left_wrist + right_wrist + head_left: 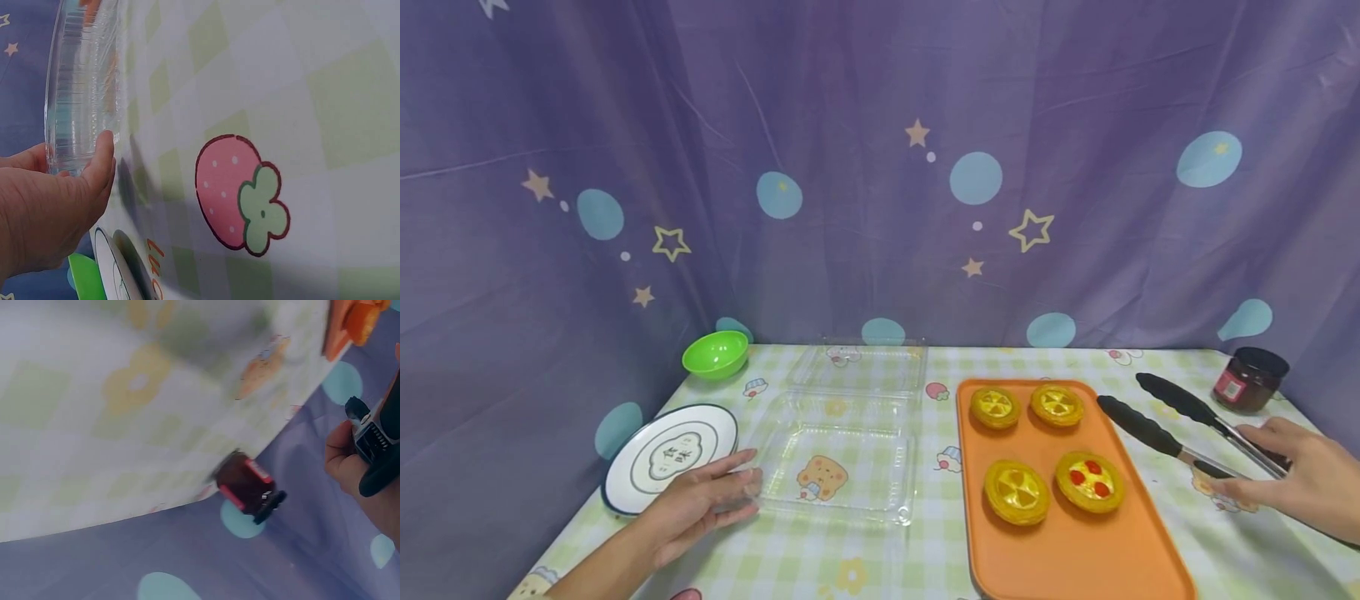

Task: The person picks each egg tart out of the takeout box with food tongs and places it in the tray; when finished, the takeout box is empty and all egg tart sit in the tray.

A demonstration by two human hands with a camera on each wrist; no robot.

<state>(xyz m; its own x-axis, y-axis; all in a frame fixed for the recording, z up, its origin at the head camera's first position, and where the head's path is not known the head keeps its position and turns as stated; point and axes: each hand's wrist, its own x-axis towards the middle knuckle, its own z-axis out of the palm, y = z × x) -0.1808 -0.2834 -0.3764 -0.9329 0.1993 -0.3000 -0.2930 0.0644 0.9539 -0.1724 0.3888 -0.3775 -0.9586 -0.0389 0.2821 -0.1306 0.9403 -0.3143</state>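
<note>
A clear plastic hinged container (850,507) lies with its lid (861,367) folded back on the table. My left hand (700,504) is at its left side, fingers loosely extended and the fingertips right at the edge. In the left wrist view, the thumb and fingers of that hand (59,200) reach around the near end of the container (78,94). My right hand (1307,479) grips metal tongs with black tips (1180,400), their arms spread apart, beside an orange tray (1075,567). Several tarts sit on this tray, including one with red pieces (1090,482).
A white plate with a dark rim (715,429) stands left of the container, close to my left hand. Behind it is a green bowl (715,356). A dark jar with a black lid (1249,382) stands at the back right. Purple curtain (865,167) hangs around the checked tablecloth (805,567).
</note>
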